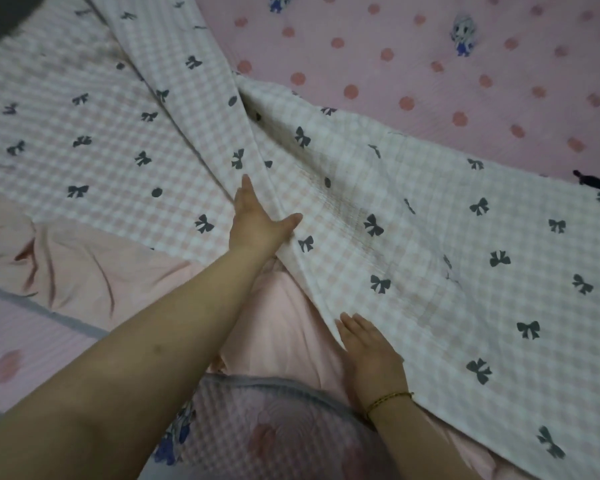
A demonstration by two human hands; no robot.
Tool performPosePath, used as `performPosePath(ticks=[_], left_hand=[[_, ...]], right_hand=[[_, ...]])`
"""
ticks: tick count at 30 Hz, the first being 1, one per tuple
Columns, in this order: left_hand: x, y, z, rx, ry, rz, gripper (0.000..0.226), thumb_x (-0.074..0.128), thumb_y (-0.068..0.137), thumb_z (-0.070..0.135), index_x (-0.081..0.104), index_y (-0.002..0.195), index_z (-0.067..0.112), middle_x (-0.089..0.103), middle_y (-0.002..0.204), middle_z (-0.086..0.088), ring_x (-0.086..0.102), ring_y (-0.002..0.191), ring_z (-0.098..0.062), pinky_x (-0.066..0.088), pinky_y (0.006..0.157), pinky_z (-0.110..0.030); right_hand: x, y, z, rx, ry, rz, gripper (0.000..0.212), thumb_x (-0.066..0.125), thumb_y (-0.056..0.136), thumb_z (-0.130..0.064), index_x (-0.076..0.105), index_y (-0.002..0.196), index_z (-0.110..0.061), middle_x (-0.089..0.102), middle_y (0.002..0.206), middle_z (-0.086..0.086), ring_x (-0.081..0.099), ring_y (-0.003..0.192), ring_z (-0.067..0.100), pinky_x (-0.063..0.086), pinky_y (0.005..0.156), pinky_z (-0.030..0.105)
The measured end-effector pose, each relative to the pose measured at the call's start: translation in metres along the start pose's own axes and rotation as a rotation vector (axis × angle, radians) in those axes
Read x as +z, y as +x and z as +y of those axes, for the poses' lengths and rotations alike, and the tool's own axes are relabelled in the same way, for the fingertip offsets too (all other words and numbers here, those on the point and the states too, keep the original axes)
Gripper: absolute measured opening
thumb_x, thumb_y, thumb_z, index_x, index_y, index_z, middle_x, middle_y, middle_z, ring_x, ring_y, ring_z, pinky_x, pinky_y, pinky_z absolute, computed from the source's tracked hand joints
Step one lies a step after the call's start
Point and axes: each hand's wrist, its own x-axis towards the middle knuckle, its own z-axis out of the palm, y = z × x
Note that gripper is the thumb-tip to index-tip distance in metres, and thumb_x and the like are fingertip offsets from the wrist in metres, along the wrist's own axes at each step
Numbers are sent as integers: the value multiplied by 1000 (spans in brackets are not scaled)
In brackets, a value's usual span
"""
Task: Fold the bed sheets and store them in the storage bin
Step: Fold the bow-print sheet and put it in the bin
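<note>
— How many hands are on the bed?
— Two: left hand (257, 220), right hand (368, 344).
— Sheets?
— One checked sheet (430, 237), one plain pink sheet (284, 327), one dotted cover (430, 57).
— Jewellery?
— One bracelet (388, 399).

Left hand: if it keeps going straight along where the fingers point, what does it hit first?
The left hand points up the bed along a raised fold of the checked bow-print sheet. It would likely meet that bunched fold first; depth is unclear. The pink dotted bed cover lies beyond.
</note>
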Motion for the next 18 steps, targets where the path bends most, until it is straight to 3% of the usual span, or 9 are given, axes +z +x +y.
performPosePath(ticks=[2, 3, 5, 7, 9, 11, 14, 17, 18], left_hand=[[9, 13, 10, -49, 181, -9, 97, 62, 86, 12, -13, 148, 19, 12, 155, -8, 42, 128, -27, 42, 83, -32], [9, 17, 11, -70, 282, 4, 93, 57, 88, 5, -13, 148, 19, 27, 148, -12, 51, 115, -29, 42, 72, -31], [1, 16, 5, -74, 428, 39, 85, 49, 89, -2, -8, 149, 19, 52, 117, -15, 57, 91, -27, 41, 63, -31], [-16, 9, -4, -52, 384, 74, 77, 44, 89, -4, 2, 150, 19, 53, 122, -18, 56, 102, -31, 44, 74, -35], [-36, -6, -18, -48, 160, 141, 69, 43, 90, -2, 13, 149, 20, 50, 132, -18, 52, 113, -34, 42, 82, -31], [-54, -31, -38, -6, 0, 249, 63, 45, 92, 4, 21, 147, 21, 55, 128, -19, 54, 110, -33, 40, 80, -25], [-64, -77, -86, 19, 66, 342, 52, 44, 93, 4, 35, 142, 16, 61, 118, -22, 58, 95, -32, 38, 75, -25], [-49, -104, -142, -128, 129, 138, 38, 46, 96, 12, 48, 133, 6, 52, 133, -17, 50, 119, -30, 36, 99, -27], [-45, -112, -155, -193, 128, 60, 39, 48, 95, 19, 50, 132, 6, 49, 136, -15, 47, 123, -29, 33, 105, -30]], right_hand=[[-2, -3, -4, -28, 49, -4, 47, 44, 57, 2, 75, 90, -12, 73, 93, 1, 71, 83, 16, 44, 87, 12], [-4, -2, -7, -48, 66, 3, 47, 39, 60, 0, 75, 88, -11, 74, 91, 2, 71, 82, 16, 47, 83, 12], [-8, -2, -11, -86, 55, 34, 52, 30, 62, -2, 76, 85, -10, 74, 88, 3, 72, 80, 17, 53, 72, 21], [-13, -4, -14, -117, 33, 85, 46, 36, 63, 0, 75, 86, -10, 74, 88, 4, 72, 80, 18, 56, 65, 29], [-17, -6, -18, -154, 26, 106, 44, 38, 64, -1, 75, 86, -10, 74, 89, 3, 72, 81, 18, 55, 69, 27], [-18, -12, -21, -187, -24, 76, 45, 34, 71, -5, 75, 88, -11, 74, 91, 2, 70, 88, 18, 49, 84, 23], [-5, -30, -20, -288, -127, -28, 41, 35, 78, -12, 70, 98, -13, 73, 96, -1, 51, 103, 18, 28, 103, 32], [2, -42, -24, -248, -90, -346, 35, 60, 56, -10, 75, 87, -17, 71, 96, -7, 65, 95, 16, 47, 88, 22], [3, -44, -27, -195, -90, -404, 37, 57, 59, -3, 75, 90, -14, 66, 108, -7, 67, 98, 15, 48, 86, 19]])
